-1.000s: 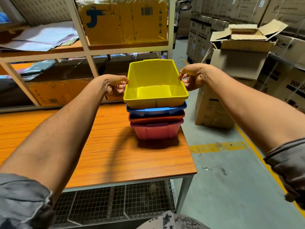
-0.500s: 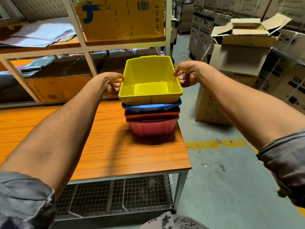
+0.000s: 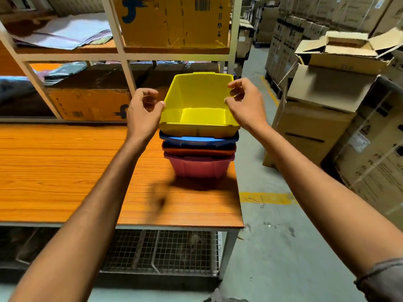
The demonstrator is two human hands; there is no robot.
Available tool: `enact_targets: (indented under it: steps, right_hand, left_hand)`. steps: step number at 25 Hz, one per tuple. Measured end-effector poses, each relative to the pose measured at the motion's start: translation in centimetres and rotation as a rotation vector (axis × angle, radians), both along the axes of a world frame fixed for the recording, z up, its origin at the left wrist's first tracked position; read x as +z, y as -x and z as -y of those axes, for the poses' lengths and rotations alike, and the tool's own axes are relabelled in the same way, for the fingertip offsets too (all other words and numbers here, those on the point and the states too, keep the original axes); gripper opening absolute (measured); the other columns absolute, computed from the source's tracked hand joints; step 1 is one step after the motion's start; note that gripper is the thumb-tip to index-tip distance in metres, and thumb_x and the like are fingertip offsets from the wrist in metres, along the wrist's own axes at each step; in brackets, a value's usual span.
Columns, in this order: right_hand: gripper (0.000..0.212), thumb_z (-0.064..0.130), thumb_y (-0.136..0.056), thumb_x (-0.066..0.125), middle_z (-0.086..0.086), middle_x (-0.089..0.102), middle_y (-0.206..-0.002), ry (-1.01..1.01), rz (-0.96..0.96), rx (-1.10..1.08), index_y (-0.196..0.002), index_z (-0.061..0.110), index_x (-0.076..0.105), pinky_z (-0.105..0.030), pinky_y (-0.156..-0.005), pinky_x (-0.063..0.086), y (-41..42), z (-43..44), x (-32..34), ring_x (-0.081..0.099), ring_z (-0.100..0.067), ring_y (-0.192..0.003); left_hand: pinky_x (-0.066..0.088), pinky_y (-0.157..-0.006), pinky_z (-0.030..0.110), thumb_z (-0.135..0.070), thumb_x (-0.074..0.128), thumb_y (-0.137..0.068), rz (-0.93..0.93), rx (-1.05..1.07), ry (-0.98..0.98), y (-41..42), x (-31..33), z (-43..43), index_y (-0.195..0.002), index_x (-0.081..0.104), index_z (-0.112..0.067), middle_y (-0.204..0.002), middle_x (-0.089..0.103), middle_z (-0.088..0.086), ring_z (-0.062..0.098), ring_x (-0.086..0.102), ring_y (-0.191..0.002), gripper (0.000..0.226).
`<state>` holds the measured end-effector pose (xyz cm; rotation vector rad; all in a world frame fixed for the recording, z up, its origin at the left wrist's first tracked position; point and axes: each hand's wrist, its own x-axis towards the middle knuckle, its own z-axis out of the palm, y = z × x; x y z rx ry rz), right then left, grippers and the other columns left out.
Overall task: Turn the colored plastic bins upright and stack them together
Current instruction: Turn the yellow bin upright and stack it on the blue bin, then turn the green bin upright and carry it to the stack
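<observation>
Your stack sits at the centre of the frame, near the right end of the orange bench (image 3: 65, 166). Four bins are nested upright: the yellow bin (image 3: 199, 101) on top, the blue bin (image 3: 198, 141) under it, then the red bin (image 3: 197, 151), and the pink bin (image 3: 198, 167) at the bottom, standing on the bench. Only the rims of the blue and red ones show.

Your left hand (image 3: 142, 116) is at the yellow bin's left rim. Its grip is apart: the fingers curl loosely, with the thumb tip touching or just beside the rim, and nothing is clamped. Your right hand (image 3: 245, 104) is at the right rim, partly in front of the bin's upper right corner. Its fingers are also spread and bent, not closed on the plastic; whether any fingertip touches the rim, you cannot tell from here.

Both forearms reach in from the lower corners of the frame, with a grey sleeve (image 3: 383, 282) showing at the lower right.

Behind the bench, across the upper left, stands a shelf (image 3: 124, 55) with a cardboard box (image 3: 172, 20) and papers (image 3: 65, 35). On the right of the frame, more boxes (image 3: 322, 101) are piled on the floor (image 3: 272, 247), which carries a yellow line (image 3: 268, 198). A wire rack (image 3: 174, 249) runs under the bench.
</observation>
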<state>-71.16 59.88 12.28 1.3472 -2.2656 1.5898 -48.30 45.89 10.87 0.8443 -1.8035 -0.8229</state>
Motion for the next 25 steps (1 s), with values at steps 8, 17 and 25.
enact_targets:
  steps: [8,17,25]
  right_hand:
    - [0.020,0.026,-0.087,0.065,0.007,0.068,-0.095,0.013,-0.243,0.178,-0.107,0.021,0.068,-0.038,-0.080,0.055,-5.4,-1.5,-3.1,0.063,-0.013,-0.091]
    - [0.025,0.025,-0.087,0.067,0.006,0.068,-0.100,-0.042,-0.280,0.377,-0.111,0.021,0.068,-0.037,-0.081,0.055,-19.9,-1.2,-4.2,0.064,-0.013,-0.090]
    - [0.030,0.027,-0.093,0.062,0.006,0.064,-0.110,-0.177,-0.310,0.591,-0.122,0.023,0.063,-0.039,-0.084,0.051,-41.2,-1.8,-12.5,0.058,-0.012,-0.102]
  left_hand:
    - [0.050,-0.085,0.036,-0.030,0.064,-0.091,0.123,0.221,0.166,-6.8,-4.2,-4.7,-0.121,0.060,-0.026,-0.117,0.064,-0.007,0.012,0.059,-0.109,0.030]
    - [0.052,-0.086,0.043,-0.035,0.066,-0.094,0.150,0.307,0.072,-21.5,-6.4,-6.8,-0.121,0.059,-0.028,-0.116,0.065,-0.005,0.014,0.060,-0.107,0.029]
    - [0.042,-0.095,0.042,-0.031,0.065,-0.094,0.502,0.519,0.089,-42.4,-12.5,-13.7,-0.127,0.059,-0.025,-0.125,0.062,-0.004,0.022,0.056,-0.117,0.034]
